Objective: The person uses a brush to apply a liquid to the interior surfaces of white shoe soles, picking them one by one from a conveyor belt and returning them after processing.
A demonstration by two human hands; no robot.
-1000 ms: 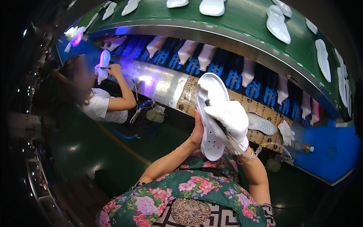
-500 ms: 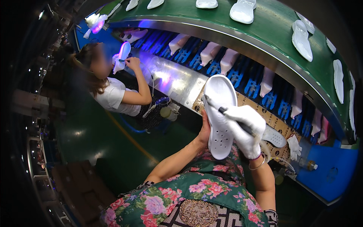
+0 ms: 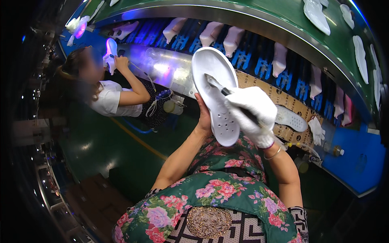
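Observation:
A white shoe sole (image 3: 216,67) with a raised rim stands slanted in front of me, its cupped inner side facing up. Small holes dot its narrower near end. My bare left hand (image 3: 205,115) grips it by the left edge; the fingers behind it are hidden. In a white glove, my right hand (image 3: 254,113) is closed round a brush (image 3: 219,86) with a dark handle and a metal ferrule. The brush tip lies against the sole's inner surface, near the middle. A thin pale tube runs beside my right wrist.
A grey perforated sole (image 3: 292,118) and a white glove (image 3: 316,130) lie on cardboard (image 3: 259,84) to the right. Pale shoe lasts (image 3: 210,33) stand on blue holders beneath a green conveyor (image 3: 275,6) carrying white soles. At left, a co-worker (image 3: 121,97) brushes a sole under violet light.
The brush tip has moved from the sole's left rim onto the middle of its inner surface. My view has turned a little, shifting the surroundings left and up. Both hands keep their hold.

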